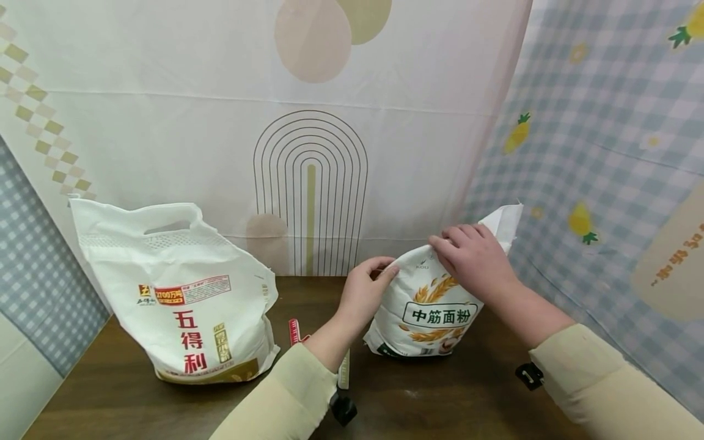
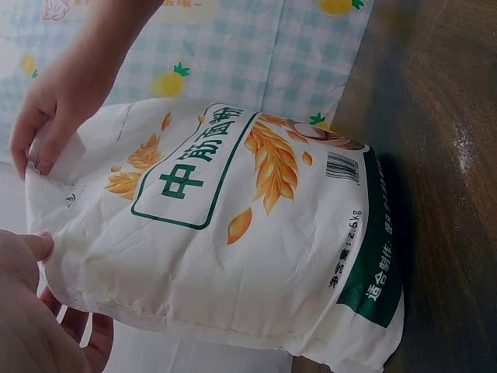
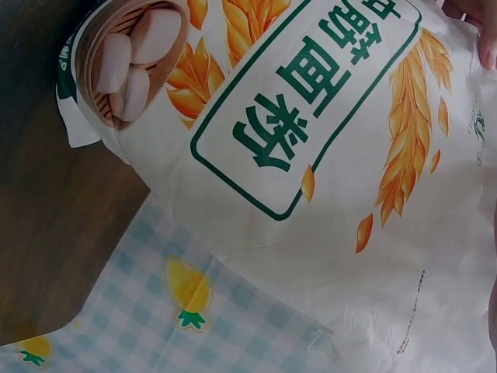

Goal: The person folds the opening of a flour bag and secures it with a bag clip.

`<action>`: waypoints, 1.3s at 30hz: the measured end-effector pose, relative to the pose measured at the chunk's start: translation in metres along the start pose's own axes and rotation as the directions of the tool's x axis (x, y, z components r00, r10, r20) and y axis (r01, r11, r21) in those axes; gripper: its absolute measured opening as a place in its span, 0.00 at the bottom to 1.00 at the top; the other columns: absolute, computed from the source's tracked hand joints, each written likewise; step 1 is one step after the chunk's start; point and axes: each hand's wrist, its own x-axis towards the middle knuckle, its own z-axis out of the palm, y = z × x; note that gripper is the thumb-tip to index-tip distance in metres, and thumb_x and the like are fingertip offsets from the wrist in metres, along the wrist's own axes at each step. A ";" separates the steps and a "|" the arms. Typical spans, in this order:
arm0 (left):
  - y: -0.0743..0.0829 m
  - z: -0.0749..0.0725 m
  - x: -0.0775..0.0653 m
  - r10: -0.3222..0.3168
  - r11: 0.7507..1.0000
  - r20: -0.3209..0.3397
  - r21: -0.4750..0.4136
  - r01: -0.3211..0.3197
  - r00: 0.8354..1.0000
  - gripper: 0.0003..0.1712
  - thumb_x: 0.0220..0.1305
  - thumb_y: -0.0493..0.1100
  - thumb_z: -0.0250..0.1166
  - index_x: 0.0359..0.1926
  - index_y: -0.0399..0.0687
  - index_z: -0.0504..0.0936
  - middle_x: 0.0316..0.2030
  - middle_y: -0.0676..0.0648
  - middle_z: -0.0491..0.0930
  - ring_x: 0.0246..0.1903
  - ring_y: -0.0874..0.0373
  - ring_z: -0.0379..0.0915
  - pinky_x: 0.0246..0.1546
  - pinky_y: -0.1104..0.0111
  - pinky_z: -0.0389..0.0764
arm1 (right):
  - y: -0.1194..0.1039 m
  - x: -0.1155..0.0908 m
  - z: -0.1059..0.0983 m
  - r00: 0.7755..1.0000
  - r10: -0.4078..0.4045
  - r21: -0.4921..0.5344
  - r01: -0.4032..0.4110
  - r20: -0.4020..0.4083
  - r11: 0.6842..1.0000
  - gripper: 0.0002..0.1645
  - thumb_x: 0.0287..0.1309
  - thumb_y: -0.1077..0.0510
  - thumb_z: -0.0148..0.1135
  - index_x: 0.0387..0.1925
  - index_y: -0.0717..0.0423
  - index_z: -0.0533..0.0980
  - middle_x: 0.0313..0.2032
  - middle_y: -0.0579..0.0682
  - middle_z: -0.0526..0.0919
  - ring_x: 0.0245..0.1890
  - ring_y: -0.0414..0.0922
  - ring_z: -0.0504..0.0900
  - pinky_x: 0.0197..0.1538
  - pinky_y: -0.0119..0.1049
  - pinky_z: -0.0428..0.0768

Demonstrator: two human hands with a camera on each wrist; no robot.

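A white flour bag [image 1: 440, 311] with orange wheat ears and green lettering stands on the dark wooden table [image 1: 418, 397], leaning slightly. At its upper left edge my left hand [image 1: 364, 292] pinches the bag, thumb on the front and fingers behind, as the left wrist view shows. My right hand [image 1: 480, 260] grips the top edge further right, its fingers curled over the rim. A pale corner of the bag sticks up beyond that hand. In the right wrist view the printed front of the bag [image 3: 334, 233] fills most of the picture.
To the left stands a larger white flour bag [image 1: 203, 293] with red lettering and a cut-out handle. Between the bags lies a small red-and-white item [image 1: 294, 331], and a pale strip [image 1: 343, 373] shows past my left wrist. Printed cloth [image 1: 220, 153] hangs behind the table.
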 end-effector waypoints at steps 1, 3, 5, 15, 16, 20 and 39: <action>0.000 0.000 0.000 0.001 1.000 0.000 0.002 -0.001 1.000 0.12 0.67 0.51 0.66 0.48 0.54 0.86 0.38 0.56 0.83 0.38 0.62 0.76 0.38 0.67 0.80 | 0.000 0.000 0.000 1.000 0.001 0.002 -0.001 -0.004 1.000 0.15 0.57 0.59 0.68 0.47 0.53 0.81 0.38 0.57 0.81 0.38 0.58 0.80 0.40 0.54 0.75; 0.000 0.000 0.000 0.003 1.000 0.001 0.007 -0.003 1.000 0.12 0.67 0.51 0.66 0.48 0.54 0.86 0.39 0.56 0.83 0.38 0.62 0.76 0.38 0.67 0.80 | 0.001 -0.001 0.001 1.000 0.003 0.006 -0.003 -0.013 1.000 0.15 0.59 0.57 0.66 0.48 0.54 0.81 0.38 0.57 0.81 0.38 0.58 0.80 0.40 0.54 0.75; 0.000 0.000 0.001 0.007 1.000 0.000 0.012 -0.007 1.000 0.12 0.67 0.51 0.66 0.48 0.54 0.86 0.39 0.56 0.83 0.38 0.62 0.76 0.39 0.67 0.80 | 0.000 -0.001 0.001 1.000 0.001 0.008 -0.001 -0.022 1.000 0.13 0.63 0.55 0.63 0.48 0.54 0.82 0.38 0.57 0.81 0.37 0.58 0.80 0.39 0.54 0.75; 0.002 0.000 -0.001 0.013 1.000 0.005 0.003 -0.013 1.000 0.11 0.67 0.49 0.66 0.47 0.53 0.86 0.39 0.55 0.83 0.39 0.62 0.77 0.39 0.67 0.80 | -0.004 -0.002 0.004 0.998 0.062 0.014 -0.061 -0.019 0.998 0.31 0.76 0.40 0.38 0.46 0.56 0.82 0.38 0.57 0.81 0.40 0.58 0.79 0.41 0.55 0.73; 0.002 0.000 -0.001 0.013 1.000 0.004 0.004 -0.013 1.000 0.11 0.67 0.49 0.66 0.47 0.53 0.86 0.39 0.55 0.83 0.39 0.62 0.77 0.39 0.67 0.80 | -0.004 -0.002 0.005 0.998 0.067 0.018 -0.067 -0.020 0.998 0.32 0.76 0.39 0.38 0.45 0.56 0.82 0.38 0.57 0.81 0.40 0.58 0.79 0.41 0.55 0.73; 0.002 -0.001 -0.001 0.009 1.000 0.001 0.013 -0.009 1.000 0.12 0.67 0.49 0.66 0.48 0.53 0.86 0.39 0.55 0.83 0.38 0.62 0.76 0.39 0.67 0.80 | -0.005 -0.002 0.007 0.996 0.079 0.038 -0.078 -0.034 0.996 0.31 0.76 0.39 0.40 0.43 0.57 0.82 0.37 0.56 0.81 0.39 0.57 0.79 0.42 0.55 0.73; -0.001 -0.003 -0.005 -0.006 0.999 0.002 0.032 0.006 1.000 0.13 0.70 0.52 0.63 0.50 0.55 0.84 0.40 0.56 0.82 0.40 0.61 0.76 0.40 0.66 0.79 | -0.005 -0.002 0.008 0.994 0.094 0.058 -0.091 -0.057 0.994 0.27 0.76 0.41 0.44 0.41 0.55 0.82 0.35 0.55 0.80 0.38 0.57 0.79 0.45 0.57 0.74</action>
